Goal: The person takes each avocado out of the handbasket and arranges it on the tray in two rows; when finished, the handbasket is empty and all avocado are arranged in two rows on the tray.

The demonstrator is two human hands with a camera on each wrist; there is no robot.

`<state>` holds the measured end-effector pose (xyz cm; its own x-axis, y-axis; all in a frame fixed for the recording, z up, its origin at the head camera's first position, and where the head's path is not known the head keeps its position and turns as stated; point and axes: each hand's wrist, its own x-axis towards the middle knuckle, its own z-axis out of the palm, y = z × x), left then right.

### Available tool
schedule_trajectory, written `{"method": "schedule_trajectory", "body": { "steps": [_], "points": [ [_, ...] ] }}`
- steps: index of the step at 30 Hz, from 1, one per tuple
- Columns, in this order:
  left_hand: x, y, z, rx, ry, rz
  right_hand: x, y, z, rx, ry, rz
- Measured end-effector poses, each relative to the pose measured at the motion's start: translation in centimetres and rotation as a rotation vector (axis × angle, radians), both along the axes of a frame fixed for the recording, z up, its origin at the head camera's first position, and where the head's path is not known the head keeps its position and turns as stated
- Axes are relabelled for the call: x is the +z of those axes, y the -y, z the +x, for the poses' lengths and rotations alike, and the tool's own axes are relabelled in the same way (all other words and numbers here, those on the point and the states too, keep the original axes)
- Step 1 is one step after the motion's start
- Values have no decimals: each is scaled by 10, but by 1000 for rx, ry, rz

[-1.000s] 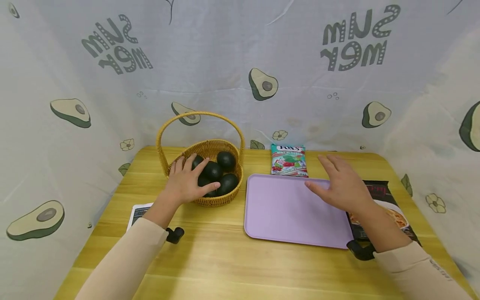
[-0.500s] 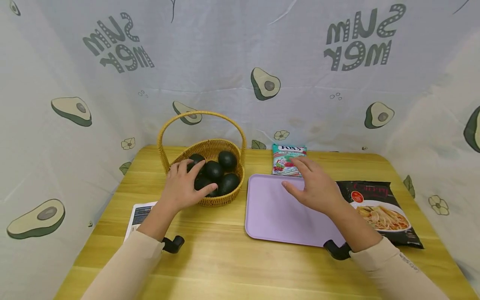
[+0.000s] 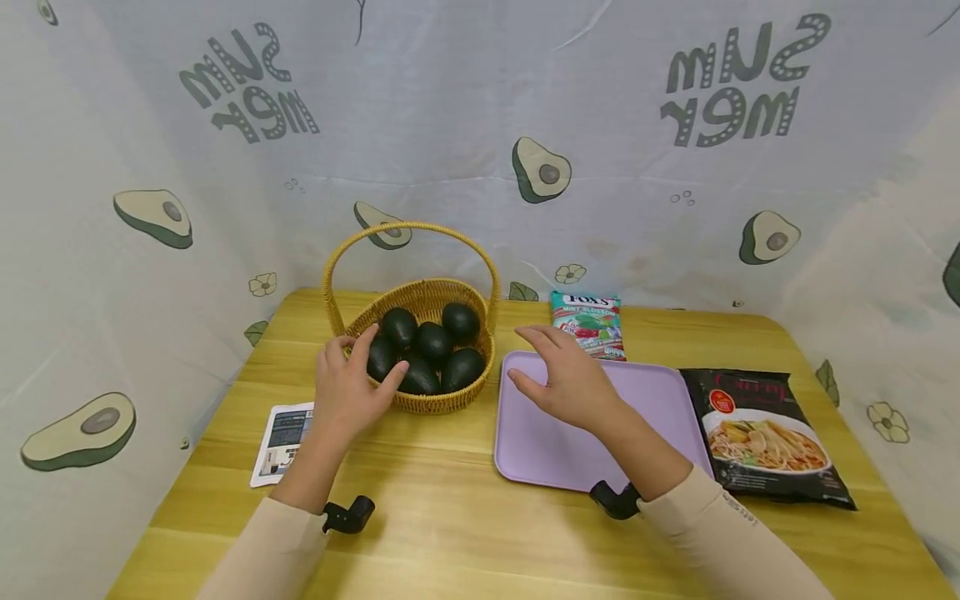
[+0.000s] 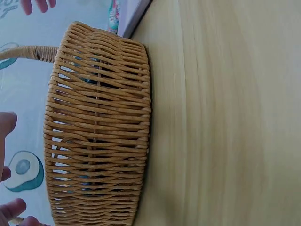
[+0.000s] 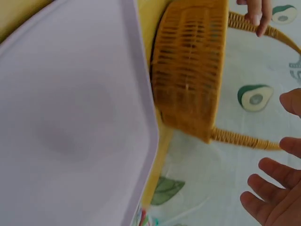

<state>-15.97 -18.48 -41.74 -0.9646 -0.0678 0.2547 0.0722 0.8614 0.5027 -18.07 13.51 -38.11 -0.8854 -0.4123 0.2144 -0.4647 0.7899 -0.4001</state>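
Observation:
Several dark green avocados (image 3: pixel 433 342) lie in a yellow wicker basket (image 3: pixel 438 404) with a tall arched handle (image 3: pixel 408 225). My left hand (image 3: pixel 348 392) is at the basket's left rim, fingers spread and slightly bent; its thumb tip overlaps a front avocado in the head view. In the left wrist view, the woven side (image 4: pixel 99 127) fills the middle and only fingertips show at the left edge. My right hand (image 3: pixel 570 383) hovers over the left part of a lilac tray (image 3: pixel 600 458), holding nothing. In the right wrist view its fingers (image 5: pixel 268 188) are loosely extended towards the basket handle.
Behind the tray lies a green FOX'S candy bag (image 3: pixel 588 323). A black food packet with a noodle picture (image 3: pixel 772 437) lies against the tray's right side. A white printed packet (image 3: pixel 281 442) is beside my left forearm. Avocado-print curtain (image 3: pixel 420 108) encloses the wooden table (image 3: pixel 450 533).
My right hand has moved left across the tray, uncovering the black packet. My left hand has drawn back slightly left, so more avocados show. The head view has shifted a little.

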Motion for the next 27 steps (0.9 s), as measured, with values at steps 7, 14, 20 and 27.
{"method": "schedule_trajectory", "body": {
  "steps": [7,14,20,27],
  "points": [
    [-21,1,8,99,23,272,-6,39,-3,74,52,-49],
    [-43,-5,9,179,-27,489,-18,69,-10,132,89,-77],
    [-60,-15,4,258,-79,660,-28,90,-19,182,68,-72],
    [-70,-29,-2,287,-165,828,-37,109,-30,191,98,-59]
  ]
}}
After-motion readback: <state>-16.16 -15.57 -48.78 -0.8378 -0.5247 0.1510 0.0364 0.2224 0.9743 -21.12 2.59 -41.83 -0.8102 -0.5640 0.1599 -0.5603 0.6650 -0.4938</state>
